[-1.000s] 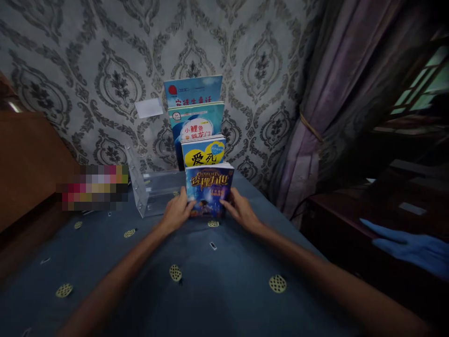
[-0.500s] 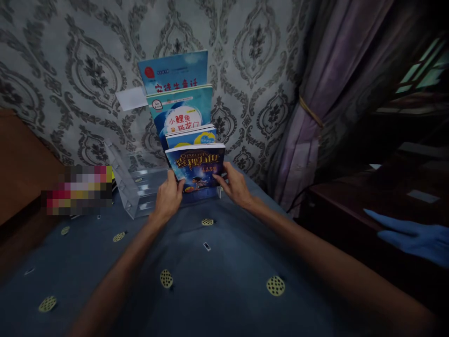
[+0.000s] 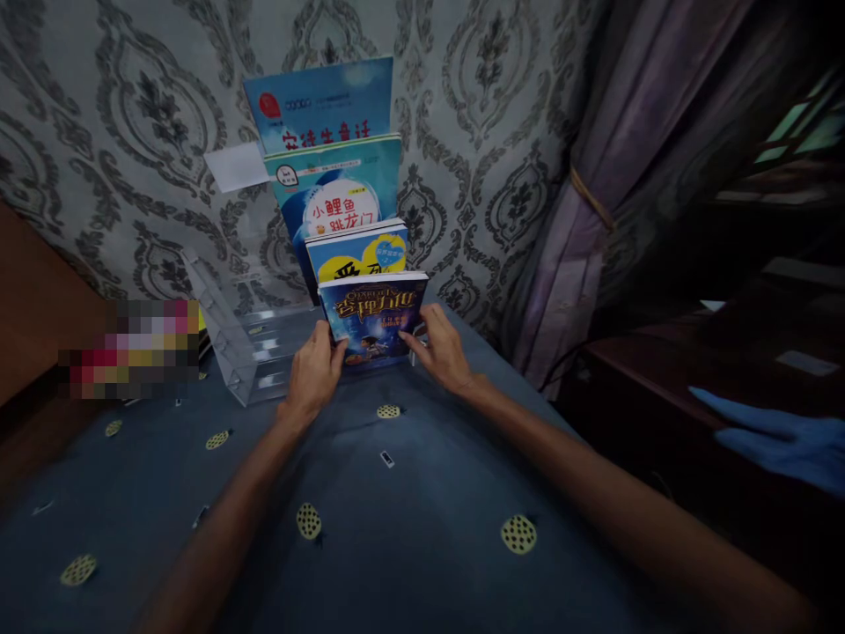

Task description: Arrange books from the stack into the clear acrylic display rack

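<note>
Both hands grip a dark blue book (image 3: 376, 321) with gold lettering, standing upright at the front of a clear acrylic rack (image 3: 231, 343). My left hand (image 3: 313, 370) is closed on the book's left edge, thumb on the cover. On its right edge my right hand (image 3: 445, 348) pinches, thumb in front and fingers behind. Behind it rise a blue and yellow book (image 3: 360, 251), a teal book (image 3: 336, 180) and a taller blue book (image 3: 320, 101), stepped up towards the wall. The rack's left part holds no books; its right part is mostly hidden.
A white card (image 3: 234, 167) sticks out left of the books. Blurred-out colourful items (image 3: 135, 348) lie at the left beside a brown wooden panel (image 3: 40, 308). A patterned blue cloth (image 3: 422, 528) covers the table. At right are a tied purple curtain (image 3: 561, 264) and a blue glove (image 3: 785, 436).
The dark blue book has shifted slightly down and right, showing more of the blue and yellow book behind it. Both hands keep their hold. The view has shifted a little.
</note>
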Action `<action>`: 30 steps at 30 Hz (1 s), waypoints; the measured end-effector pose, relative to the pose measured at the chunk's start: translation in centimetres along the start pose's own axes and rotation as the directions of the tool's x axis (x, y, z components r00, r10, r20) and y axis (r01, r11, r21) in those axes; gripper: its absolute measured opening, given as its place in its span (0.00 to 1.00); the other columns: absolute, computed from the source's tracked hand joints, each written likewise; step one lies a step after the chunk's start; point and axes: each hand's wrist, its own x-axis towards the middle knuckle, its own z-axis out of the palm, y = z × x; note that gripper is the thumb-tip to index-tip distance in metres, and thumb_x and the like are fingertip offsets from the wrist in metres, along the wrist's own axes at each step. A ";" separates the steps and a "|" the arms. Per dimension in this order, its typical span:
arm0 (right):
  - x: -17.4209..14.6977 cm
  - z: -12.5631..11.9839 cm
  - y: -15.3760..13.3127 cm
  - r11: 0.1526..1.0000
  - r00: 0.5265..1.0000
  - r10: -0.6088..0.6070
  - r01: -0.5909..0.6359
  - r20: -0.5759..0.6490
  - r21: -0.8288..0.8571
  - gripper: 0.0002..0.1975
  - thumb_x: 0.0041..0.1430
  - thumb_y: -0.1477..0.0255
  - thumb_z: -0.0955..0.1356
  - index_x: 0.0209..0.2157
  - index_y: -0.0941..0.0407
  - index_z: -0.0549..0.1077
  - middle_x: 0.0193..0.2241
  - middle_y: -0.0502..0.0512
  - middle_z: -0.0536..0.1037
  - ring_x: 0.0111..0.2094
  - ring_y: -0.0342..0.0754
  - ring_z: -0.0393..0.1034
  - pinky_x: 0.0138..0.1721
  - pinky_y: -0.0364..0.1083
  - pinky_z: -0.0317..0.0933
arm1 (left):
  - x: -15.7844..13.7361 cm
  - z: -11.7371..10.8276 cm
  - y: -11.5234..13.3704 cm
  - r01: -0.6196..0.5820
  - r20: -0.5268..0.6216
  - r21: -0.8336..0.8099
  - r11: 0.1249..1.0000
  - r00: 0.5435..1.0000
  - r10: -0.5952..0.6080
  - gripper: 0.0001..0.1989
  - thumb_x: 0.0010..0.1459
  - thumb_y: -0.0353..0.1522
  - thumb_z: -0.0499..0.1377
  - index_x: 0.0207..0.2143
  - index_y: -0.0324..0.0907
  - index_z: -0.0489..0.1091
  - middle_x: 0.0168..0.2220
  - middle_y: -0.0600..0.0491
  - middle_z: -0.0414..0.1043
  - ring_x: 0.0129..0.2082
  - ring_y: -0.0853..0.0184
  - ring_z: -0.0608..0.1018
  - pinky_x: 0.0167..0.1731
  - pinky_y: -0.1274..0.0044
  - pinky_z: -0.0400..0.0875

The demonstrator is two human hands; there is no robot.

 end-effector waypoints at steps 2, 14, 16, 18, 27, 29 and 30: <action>-0.3 0.2 0.0 1.000 1.000 0.003 -0.003 -0.017 -0.013 0.13 0.67 0.64 0.64 0.50 0.54 0.67 0.41 0.60 0.73 0.38 0.55 0.71 0.42 0.55 0.70 | -0.1 0.2 0.2 0.051 -0.001 0.020 0.999 0.999 -0.051 0.06 0.67 0.33 0.55 0.42 0.44 0.58 0.38 0.48 0.76 0.38 0.58 0.81 0.36 0.73 0.70; -0.5 1.0 -0.9 0.997 0.991 0.077 -0.077 -0.112 -0.001 0.20 0.68 0.67 0.62 0.59 0.56 0.65 0.42 0.61 0.74 0.40 0.56 0.72 0.43 0.56 0.69 | -0.1 0.2 0.7 0.116 -0.002 0.050 0.992 0.993 -0.116 0.26 0.68 0.31 0.54 0.64 0.38 0.47 0.53 0.37 0.74 0.50 0.51 0.80 0.45 0.65 0.73; -0.2 1.2 -1.3 0.994 0.992 0.091 -0.096 -0.087 -0.055 0.19 0.68 0.69 0.60 0.57 0.57 0.67 0.40 0.62 0.73 0.40 0.57 0.71 0.43 0.57 0.69 | -0.1 0.2 0.8 0.105 0.000 0.035 0.994 0.994 -0.105 0.26 0.68 0.30 0.53 0.64 0.39 0.48 0.55 0.37 0.73 0.52 0.52 0.79 0.47 0.65 0.73; -0.1 1.4 -1.5 0.986 0.991 0.118 -0.124 -0.066 -0.109 0.18 0.66 0.71 0.60 0.55 0.57 0.69 0.37 0.61 0.73 0.38 0.58 0.71 0.41 0.56 0.69 | -0.1 0.3 0.8 0.089 -0.002 0.022 0.996 0.996 -0.089 0.25 0.68 0.30 0.52 0.64 0.39 0.50 0.57 0.36 0.71 0.53 0.52 0.79 0.48 0.64 0.73; -0.4 1.4 -1.9 0.962 0.982 0.191 -0.184 0.014 -0.201 0.20 0.63 0.74 0.61 0.55 0.59 0.69 0.36 0.59 0.75 0.36 0.54 0.70 0.41 0.51 0.67 | 0.0 1.0 0.3 0.076 -0.036 0.031 0.997 0.997 -0.075 0.24 0.67 0.27 0.52 0.64 0.39 0.54 0.57 0.39 0.71 0.52 0.54 0.79 0.50 0.66 0.73; -0.6 1.3 -1.8 0.963 0.980 0.197 -0.189 0.023 -0.192 0.21 0.62 0.74 0.61 0.56 0.58 0.69 0.37 0.59 0.75 0.37 0.54 0.71 0.42 0.51 0.67 | 0.0 1.1 0.3 0.081 -0.037 0.043 0.996 0.996 -0.079 0.23 0.67 0.27 0.53 0.63 0.39 0.54 0.56 0.39 0.72 0.52 0.54 0.79 0.49 0.66 0.73; -0.6 1.4 -1.8 0.964 0.980 0.198 -0.190 0.024 -0.187 0.21 0.62 0.74 0.61 0.56 0.58 0.69 0.37 0.59 0.75 0.37 0.54 0.71 0.42 0.51 0.67 | 0.0 1.1 0.3 0.083 -0.035 0.047 0.995 0.996 -0.081 0.23 0.67 0.27 0.53 0.63 0.39 0.54 0.56 0.39 0.73 0.52 0.54 0.79 0.49 0.66 0.73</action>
